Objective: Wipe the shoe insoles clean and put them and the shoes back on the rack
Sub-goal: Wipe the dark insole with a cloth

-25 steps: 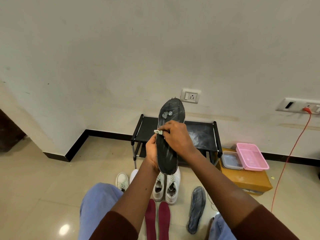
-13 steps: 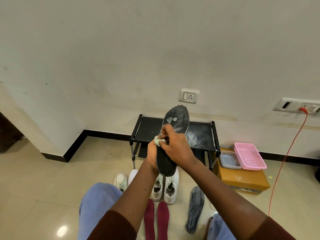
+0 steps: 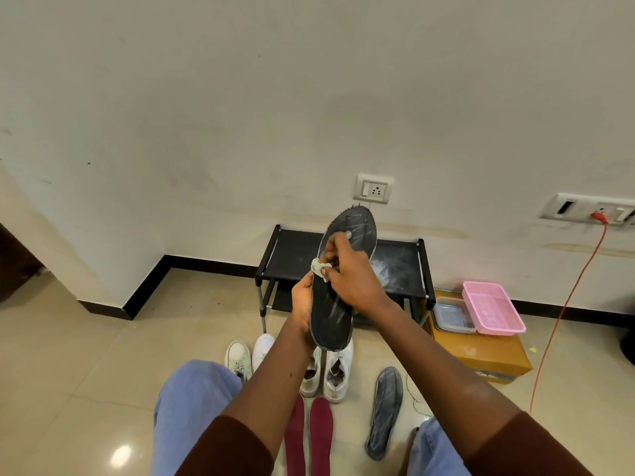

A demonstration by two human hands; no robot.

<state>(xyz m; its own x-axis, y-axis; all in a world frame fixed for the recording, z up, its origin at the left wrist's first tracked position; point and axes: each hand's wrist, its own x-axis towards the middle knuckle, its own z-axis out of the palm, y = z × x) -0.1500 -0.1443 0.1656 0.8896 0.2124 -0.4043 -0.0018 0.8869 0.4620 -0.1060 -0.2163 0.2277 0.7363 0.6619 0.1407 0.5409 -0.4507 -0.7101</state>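
Observation:
I hold a dark grey insole (image 3: pixel 335 317) upright in front of me, toe end up. My left hand (image 3: pixel 302 297) grips its left edge near the middle. My right hand (image 3: pixel 350 273) pinches a small pale wipe (image 3: pixel 320 268) and presses it on the insole's upper half. Behind the insole stands the black shoe rack (image 3: pixel 295 255) against the wall. On the floor lie a second dark insole (image 3: pixel 386 408), two maroon insoles (image 3: pixel 311 438), a pair of white sneakers (image 3: pixel 335 374) and another pair of white shoes (image 3: pixel 249 355).
A cardboard box (image 3: pixel 481 355) right of the rack carries a pink basket (image 3: pixel 493 309) and a clear container (image 3: pixel 452 316). An orange cable (image 3: pixel 567 304) hangs from a wall socket at the right. My knees in blue trousers frame the floor items.
My right hand with the wipe has slid up the insole towards the toe, covering the pale spots. The insole has tilted a little to the right.

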